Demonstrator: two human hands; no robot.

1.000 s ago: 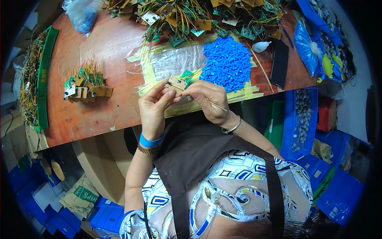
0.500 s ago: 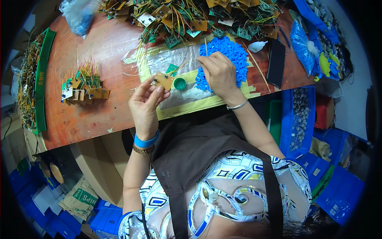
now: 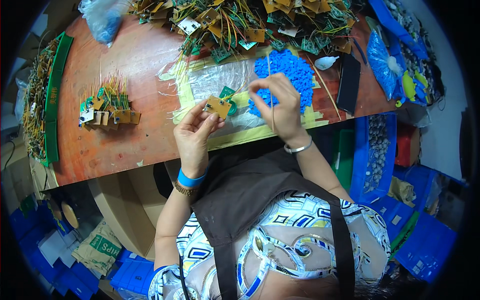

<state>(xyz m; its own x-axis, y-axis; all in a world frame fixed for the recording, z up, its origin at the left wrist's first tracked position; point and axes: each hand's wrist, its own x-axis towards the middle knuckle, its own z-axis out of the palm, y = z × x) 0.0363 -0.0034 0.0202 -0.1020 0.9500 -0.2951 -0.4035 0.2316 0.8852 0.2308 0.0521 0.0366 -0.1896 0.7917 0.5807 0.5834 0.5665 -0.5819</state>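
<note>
My left hand point(image 3: 196, 134) pinches a small tan circuit board point(image 3: 219, 107) by its left edge, with little dark parts on its face and wires running off behind it. Thumb and fingers of my right hand point(image 3: 284, 107) are closed on a thin wooden stick point(image 3: 269, 64), which stands nearly upright in the picture. This hand is over the near side of a heap of small blue plastic pieces point(image 3: 292, 70). Partly hidden behind the board lies a small round green cap point(image 3: 232, 108), and a green board point(image 3: 226, 92) shows just beyond it.
A big tangle of wired boards point(image 3: 240, 25) covers the table's far side. More wired boards point(image 3: 107, 110) stand grouped at left, near a green-edged tray point(image 3: 52, 105). Right of the blue heap lie another stick point(image 3: 327, 92), a white bulb-shaped bottle point(image 3: 326, 62) and a dark flat object point(image 3: 349, 82).
My left hand has moved right with the board, now partly covering the green cap. My right hand has turned and shifted slightly right and nearer, and more of the stick shows.
</note>
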